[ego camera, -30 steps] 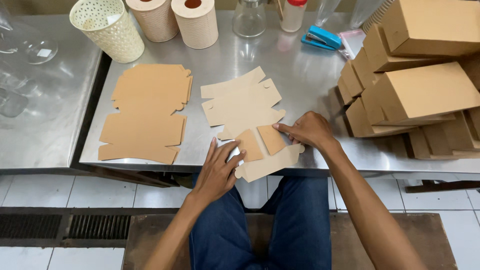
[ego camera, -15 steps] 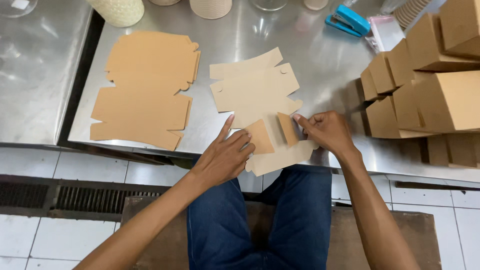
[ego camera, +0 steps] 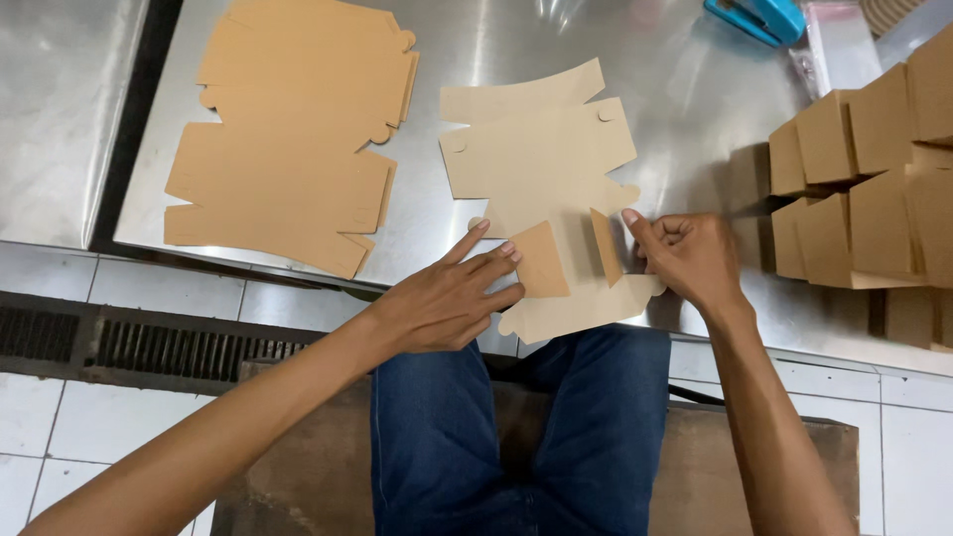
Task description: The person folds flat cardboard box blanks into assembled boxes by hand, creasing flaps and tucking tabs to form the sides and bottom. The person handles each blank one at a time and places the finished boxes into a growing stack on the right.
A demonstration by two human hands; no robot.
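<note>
A flat, die-cut cardboard box blank (ego camera: 541,159) lies on the steel table (ego camera: 685,109) in front of me, its near end hanging over the table edge. My left hand (ego camera: 447,293) presses flat on the blank's near left side, fingers spread beside a folded-up flap (ego camera: 541,260). My right hand (ego camera: 685,258) pinches the narrow right flap (ego camera: 604,248) and holds it raised. Both flaps stand tilted up from the sheet.
A stack of unfolded brown cardboard blanks (ego camera: 293,129) lies to the left. Several folded brown boxes (ego camera: 874,179) are piled at the right. A blue stapler (ego camera: 759,18) and a clear plastic bag (ego camera: 839,45) sit at the back. My knees in blue jeans (ego camera: 516,427) are below.
The view has drawn closer to the table. My left hand slid forward onto the blank, and my right hand lifted the right flap more upright.
</note>
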